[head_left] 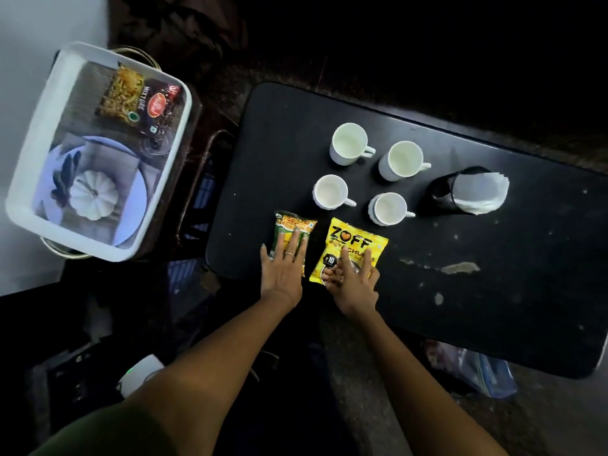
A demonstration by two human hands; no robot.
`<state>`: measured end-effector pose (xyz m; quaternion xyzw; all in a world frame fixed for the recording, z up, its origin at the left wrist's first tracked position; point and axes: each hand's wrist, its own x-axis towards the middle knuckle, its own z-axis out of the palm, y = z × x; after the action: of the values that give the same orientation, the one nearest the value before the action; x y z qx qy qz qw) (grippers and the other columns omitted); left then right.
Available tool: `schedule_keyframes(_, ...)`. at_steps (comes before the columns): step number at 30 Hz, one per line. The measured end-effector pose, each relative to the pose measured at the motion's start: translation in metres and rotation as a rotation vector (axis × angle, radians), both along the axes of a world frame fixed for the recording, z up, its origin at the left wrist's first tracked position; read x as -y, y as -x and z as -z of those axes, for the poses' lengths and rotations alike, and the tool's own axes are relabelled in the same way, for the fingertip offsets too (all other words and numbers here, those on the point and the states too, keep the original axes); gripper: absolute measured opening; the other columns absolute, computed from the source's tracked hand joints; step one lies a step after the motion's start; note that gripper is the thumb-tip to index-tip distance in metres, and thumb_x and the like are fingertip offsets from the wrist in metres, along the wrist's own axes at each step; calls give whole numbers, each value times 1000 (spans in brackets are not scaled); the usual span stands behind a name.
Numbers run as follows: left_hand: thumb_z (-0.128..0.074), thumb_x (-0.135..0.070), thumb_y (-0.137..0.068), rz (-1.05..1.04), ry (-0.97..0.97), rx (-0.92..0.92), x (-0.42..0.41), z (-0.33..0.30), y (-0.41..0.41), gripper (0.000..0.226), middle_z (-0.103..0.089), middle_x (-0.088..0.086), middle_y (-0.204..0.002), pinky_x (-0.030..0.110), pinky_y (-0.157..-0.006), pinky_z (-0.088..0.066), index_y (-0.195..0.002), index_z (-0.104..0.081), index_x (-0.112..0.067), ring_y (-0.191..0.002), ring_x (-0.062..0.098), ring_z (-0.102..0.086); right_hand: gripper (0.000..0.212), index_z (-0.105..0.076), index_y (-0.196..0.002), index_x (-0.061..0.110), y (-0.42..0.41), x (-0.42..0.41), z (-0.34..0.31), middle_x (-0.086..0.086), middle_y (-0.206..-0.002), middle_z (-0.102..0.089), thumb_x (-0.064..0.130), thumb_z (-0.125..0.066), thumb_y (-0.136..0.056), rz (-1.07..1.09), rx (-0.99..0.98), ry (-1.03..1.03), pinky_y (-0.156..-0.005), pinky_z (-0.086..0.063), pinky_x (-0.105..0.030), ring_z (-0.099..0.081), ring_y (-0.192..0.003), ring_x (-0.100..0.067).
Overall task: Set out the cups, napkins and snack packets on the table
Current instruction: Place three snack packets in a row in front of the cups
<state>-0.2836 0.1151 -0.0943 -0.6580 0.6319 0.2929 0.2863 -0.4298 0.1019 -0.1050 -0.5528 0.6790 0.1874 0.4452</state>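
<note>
Several white cups [348, 144] stand in a square group on the black table [493, 291]. A black mesh holder with white napkins [467, 190] stands to their right. Two snack packets lie near the table's front edge. My left hand [284, 264] rests flat with straight fingers on the green and yellow packet [294, 227]. My right hand [355, 284] lies on the lower part of the yellow Zoff packet [357, 240], fingers spread over it. A dark Mixture packet [139, 95] lies in the white tray [26, 179] at the left.
The white tray sits on a low stand left of the table, with a printed picture on its bottom. A blue plastic bag [483, 370] lies on the floor under the table's right front edge. The table's right half has worn, chipped paint.
</note>
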Motion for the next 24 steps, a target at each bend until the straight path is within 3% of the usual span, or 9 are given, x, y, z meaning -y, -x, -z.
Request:
schedule_keyframes(5,-51,-30,-91,-22,34,-121,0,-3,-14,87,25,2,-156,56,-116,-4,-149,13,-22,-146,29,16,74,-14,-146,43,-13,3,-7,2,-158,13,35,-59,-88,33,-69,24,-104,-27,-58,-5,-142,-31)
schedule_keyframes(9,-46,-23,-93,-105,80,-217,0,-11,-25,75,12,-3,-160,51,-118,-1,-151,2,-22,-147,22,9,48,-40,-136,23,-31,3,-22,-8,-151,-22,22,-54,-90,61,-141,249,-102,-30,-51,-24,-134,-31)
schedule_keyframes(13,-44,-17,-91,-235,200,-322,2,-26,-47,62,-21,-3,-157,39,-116,-18,-148,-20,-24,-143,18,-19,32,-58,-119,11,-61,8,-38,-12,-129,-48,12,-51,-87,-24,-79,378,-92,-36,-42,-41,-121,-31)
schedule_keyframes(19,-48,-22,-90,-394,369,-331,10,-45,-109,55,-36,-6,-148,35,-106,-29,-143,-31,-25,-133,16,-35,29,-62,-114,6,-136,33,-60,-17,-114,-57,8,-52,-86,-221,55,521,-84,-39,-42,-51,-105,-36)
schedule_keyframes(24,-50,-24,-89,-528,463,-268,17,-56,-184,55,-38,-6,-147,35,-104,-33,-142,-32,-25,-131,18,-39,23,-64,-109,6,-220,61,-77,-15,-113,-58,9,-51,-89,-199,208,602,-86,-38,-41,-51,-107,-35)
